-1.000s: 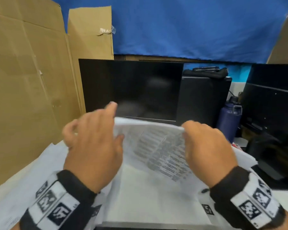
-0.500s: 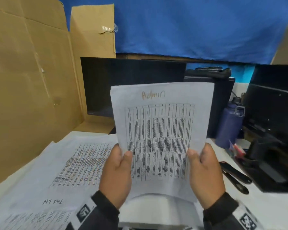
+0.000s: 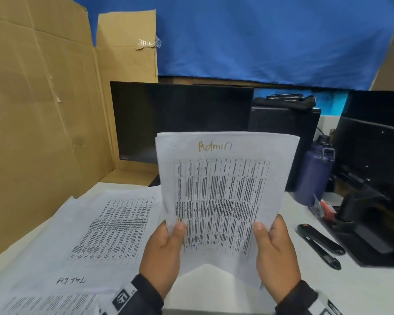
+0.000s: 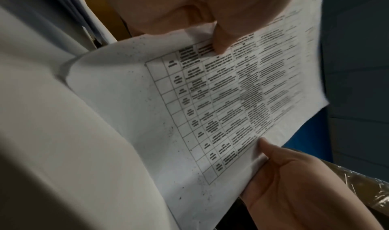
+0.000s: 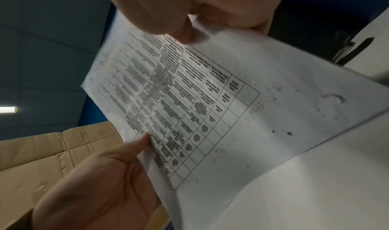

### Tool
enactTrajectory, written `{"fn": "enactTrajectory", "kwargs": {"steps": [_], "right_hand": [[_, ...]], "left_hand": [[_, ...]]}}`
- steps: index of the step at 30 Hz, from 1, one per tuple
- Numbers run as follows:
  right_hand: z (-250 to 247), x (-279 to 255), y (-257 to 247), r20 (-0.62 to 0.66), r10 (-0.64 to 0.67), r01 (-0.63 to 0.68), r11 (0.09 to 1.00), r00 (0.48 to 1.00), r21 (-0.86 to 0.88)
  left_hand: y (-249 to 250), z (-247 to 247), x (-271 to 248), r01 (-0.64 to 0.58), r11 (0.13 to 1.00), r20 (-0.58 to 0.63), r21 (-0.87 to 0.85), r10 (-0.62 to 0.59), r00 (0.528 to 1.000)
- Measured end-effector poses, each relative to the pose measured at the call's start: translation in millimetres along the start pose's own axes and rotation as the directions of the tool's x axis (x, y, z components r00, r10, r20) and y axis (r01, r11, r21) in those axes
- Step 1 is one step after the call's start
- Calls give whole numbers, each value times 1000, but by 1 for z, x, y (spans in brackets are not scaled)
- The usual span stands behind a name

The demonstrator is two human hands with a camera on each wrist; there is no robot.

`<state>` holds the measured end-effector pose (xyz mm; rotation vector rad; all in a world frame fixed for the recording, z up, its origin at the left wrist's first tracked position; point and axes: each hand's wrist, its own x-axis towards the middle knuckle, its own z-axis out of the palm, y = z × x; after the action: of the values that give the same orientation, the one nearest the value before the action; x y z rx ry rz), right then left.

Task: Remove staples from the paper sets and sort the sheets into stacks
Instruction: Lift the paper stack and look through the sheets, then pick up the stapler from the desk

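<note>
Centre of the head view, I hold the paper set (image 3: 223,196) headed "Admin" upright above the desk (image 3: 362,289), my left hand (image 3: 163,253) and right hand (image 3: 274,253) each pinching a lower edge, thumbs on the front. Lower left, printed sheets (image 3: 100,226) lie flat; at right lies a black stapler (image 3: 319,244). From the left wrist, my thumb (image 4: 223,38) presses the printed table. From the right wrist, the set (image 5: 200,110) fills the middle of the frame.
</note>
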<state>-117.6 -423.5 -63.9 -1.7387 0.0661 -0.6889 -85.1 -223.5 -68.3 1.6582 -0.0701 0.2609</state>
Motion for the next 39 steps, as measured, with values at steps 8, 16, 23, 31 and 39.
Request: {"fn": "enactTrajectory", "kwargs": {"steps": [8, 16, 23, 31, 39], "right_hand": [[-44, 36, -13, 395, 107, -3, 967, 913, -256], [-143, 105, 77, -123, 431, -246, 244, 894, -938], [-148, 101, 72, -106, 589, -453, 480, 801, -751], [-104, 62, -20, 163, 477, -467, 635, 864, 616], [-71, 43, -44, -319, 316, -136, 868, 894, 477]], "left_hand": [[11, -22, 3, 67, 995, -96, 72, -60, 994], [28, -50, 3, 70, 951, 25, 301, -82, 996], [26, -39, -21, 113, 892, 152, 438, -198, 968], [13, -32, -35, 23, 780, 196, 626, -186, 963], [11, -18, -50, 13, 775, 249, 632, -220, 943]]}}
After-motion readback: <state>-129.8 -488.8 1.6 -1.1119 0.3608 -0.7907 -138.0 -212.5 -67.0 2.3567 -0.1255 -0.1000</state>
